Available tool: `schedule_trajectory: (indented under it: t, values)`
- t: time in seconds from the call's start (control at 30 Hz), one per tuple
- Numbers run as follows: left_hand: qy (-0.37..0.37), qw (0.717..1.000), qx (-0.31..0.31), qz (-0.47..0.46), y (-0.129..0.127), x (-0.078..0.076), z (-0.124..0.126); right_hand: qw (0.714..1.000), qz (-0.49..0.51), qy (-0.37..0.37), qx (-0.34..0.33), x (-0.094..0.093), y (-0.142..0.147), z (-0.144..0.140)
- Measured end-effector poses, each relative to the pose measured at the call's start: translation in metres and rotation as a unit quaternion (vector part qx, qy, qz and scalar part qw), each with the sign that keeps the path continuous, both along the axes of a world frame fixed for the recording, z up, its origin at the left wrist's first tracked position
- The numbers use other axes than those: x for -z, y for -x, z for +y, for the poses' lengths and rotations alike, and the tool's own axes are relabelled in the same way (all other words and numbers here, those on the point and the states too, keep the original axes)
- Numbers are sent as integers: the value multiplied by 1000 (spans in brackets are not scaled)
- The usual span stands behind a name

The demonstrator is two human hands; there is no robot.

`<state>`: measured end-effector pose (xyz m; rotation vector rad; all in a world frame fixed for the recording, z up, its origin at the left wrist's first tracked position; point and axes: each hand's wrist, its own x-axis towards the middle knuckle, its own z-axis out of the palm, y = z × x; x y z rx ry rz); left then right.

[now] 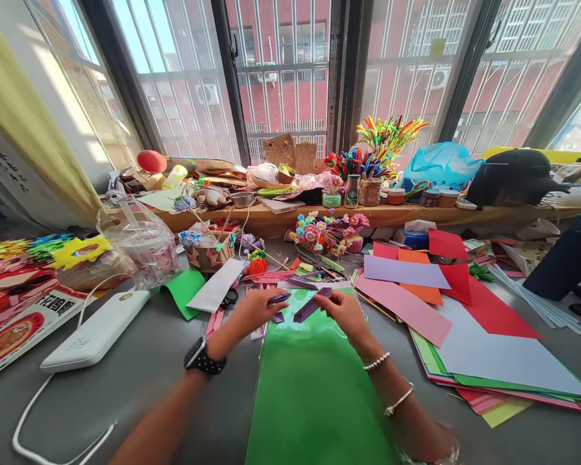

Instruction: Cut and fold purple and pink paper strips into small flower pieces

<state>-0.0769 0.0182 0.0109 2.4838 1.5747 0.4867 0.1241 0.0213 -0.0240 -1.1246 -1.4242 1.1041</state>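
Observation:
In my right hand a folded purple paper strip is pinched near its upper end, its slanted lower end pointing left and down. My left hand is closed on a dark purple folded paper piece, partly hidden by the fingers. A smaller purple bit shows just below those fingertips. Both hands are over the upper part of a glossy green sheet. More purple paper strips lie beyond the hands at the sheet's far edge.
Stacked coloured paper lies to the right. A white power bank with a cable is at the left, near a clear plastic cup. Behind are a craft basket and crocheted flowers. A cluttered window ledge runs along the back.

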Motion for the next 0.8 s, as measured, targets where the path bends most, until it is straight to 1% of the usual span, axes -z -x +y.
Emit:
schedule_trajectory:
  t: [0.1,0.17,0.3,0.5,0.57,0.6,0.63,0.67,0.73,0.8]
  values:
    - [57,989,-16,132,21,-10,12,1000,-17,12,-14,-1,-6,2]
    - [72,985,-14,157,28,-10,17,999,-28,22,-36,-1,-9,3]
    - [66,983,-28,168,26,-7,21,996,-47,38,-71,1,-12,4]
    - [56,989,-20,132,21,-12,21,991,-52,59,-110,2,-14,4]
    - [56,996,-16,72,17,-10,20,988,-43,72,-132,-1,-13,1]
    - [59,998,-17,19,14,-8,19,986,-37,77,-140,-3,-13,0]
    - [62,996,-21,-55,10,-5,17,986,-30,79,-147,-6,-13,-2]
    - [65,990,-33,-122,5,-2,15,985,-21,77,-151,-9,-13,-4]
    - [64,967,-54,-239,-8,3,11,985,6,67,-161,-15,-14,-7]
    - [53,945,-72,-314,-23,8,8,984,36,50,-166,-20,-14,-9]
